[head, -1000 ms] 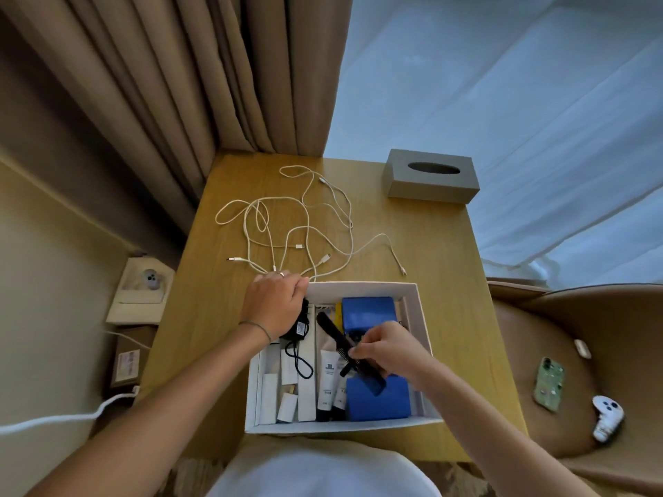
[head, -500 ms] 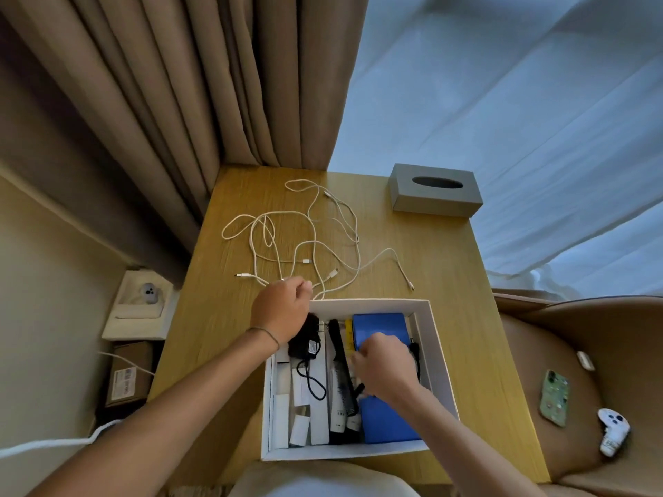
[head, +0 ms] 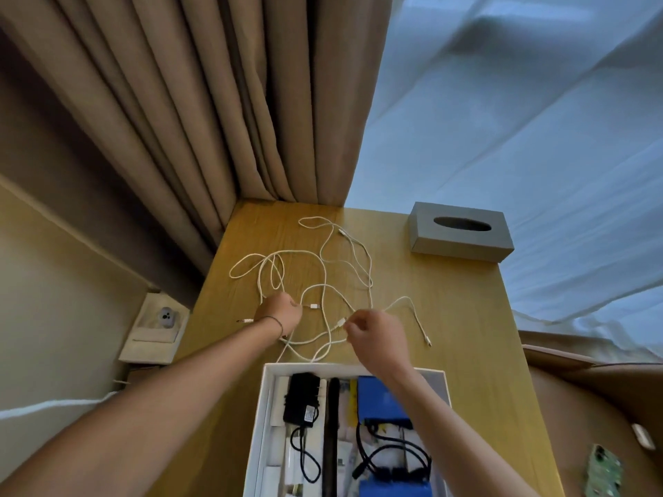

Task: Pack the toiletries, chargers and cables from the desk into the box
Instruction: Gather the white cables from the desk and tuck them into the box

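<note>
Both out of the box (head: 267, 396) now, left hand (head: 279, 313) clenched on the white cables (head: 324, 281), right hand (head: 373, 330) pinching a plug: cables next.

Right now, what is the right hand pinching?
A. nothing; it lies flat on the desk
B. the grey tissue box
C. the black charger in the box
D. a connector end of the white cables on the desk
D: the right hand pinches a plug of the white cables above the desk.
</note>
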A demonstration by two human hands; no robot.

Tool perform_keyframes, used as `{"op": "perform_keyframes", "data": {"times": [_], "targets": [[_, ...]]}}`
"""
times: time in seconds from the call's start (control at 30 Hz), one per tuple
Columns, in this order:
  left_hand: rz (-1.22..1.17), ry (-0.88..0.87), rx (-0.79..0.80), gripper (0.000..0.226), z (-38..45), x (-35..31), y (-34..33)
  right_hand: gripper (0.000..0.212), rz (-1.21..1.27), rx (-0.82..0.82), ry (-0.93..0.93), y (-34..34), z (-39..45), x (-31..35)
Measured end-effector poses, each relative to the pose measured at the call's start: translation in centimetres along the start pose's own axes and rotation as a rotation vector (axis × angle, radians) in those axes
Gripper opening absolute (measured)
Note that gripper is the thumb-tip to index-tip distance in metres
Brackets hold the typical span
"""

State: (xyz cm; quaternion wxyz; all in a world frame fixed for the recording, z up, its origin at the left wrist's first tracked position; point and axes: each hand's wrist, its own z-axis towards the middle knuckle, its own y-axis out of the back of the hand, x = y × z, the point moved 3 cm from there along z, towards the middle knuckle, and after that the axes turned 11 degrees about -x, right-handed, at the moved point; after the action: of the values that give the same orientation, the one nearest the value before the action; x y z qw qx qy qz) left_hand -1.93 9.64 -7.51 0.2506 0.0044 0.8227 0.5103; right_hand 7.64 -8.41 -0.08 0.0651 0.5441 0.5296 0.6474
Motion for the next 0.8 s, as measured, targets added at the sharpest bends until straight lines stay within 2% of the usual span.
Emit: {"op": "perform_keyframes", "data": {"times": [0.1,0.2,0.3,0.5,0.6,0.7,0.8], "targets": [[-0.134,0.102,0.093,0.025,1.2,-0.2,-1.3,0.021,0.074,-0.011,-0.004,-0.5,0.7,-1.1],[-0.288,0.116,0.085,0.035,1.8,-0.7,-1.7,0.020,0.129,-0.032,0.003,-0.6,0.9,-2.0],[-0.427,0.052,0.078,0.056,0.6,-1.6,-0.6,0.019,0.176,-0.065,0.000,0.1,1.0,-2.3],[-0.600,-0.223,0.000,0.052,-4.9,-3.9,4.4,0.021,0.288,-0.168,0.059,2.3,0.7,-0.6],[-0.657,-0.323,-0.118,0.043,-7.9,-5.1,7.2,0.048,0.388,-0.161,0.148,2.8,0.4,1.6],[-0.762,-0.376,-0.171,0.036,-10.9,-6.3,10.0,0.095,0.626,0.007,0.145,2.6,-0.2,3.9],[-0.974,-0.370,-0.128,0.030,-13.2,-7.3,12.6,0.122,0.766,0.156,0.143,2.1,-1.1,6.1]]}}
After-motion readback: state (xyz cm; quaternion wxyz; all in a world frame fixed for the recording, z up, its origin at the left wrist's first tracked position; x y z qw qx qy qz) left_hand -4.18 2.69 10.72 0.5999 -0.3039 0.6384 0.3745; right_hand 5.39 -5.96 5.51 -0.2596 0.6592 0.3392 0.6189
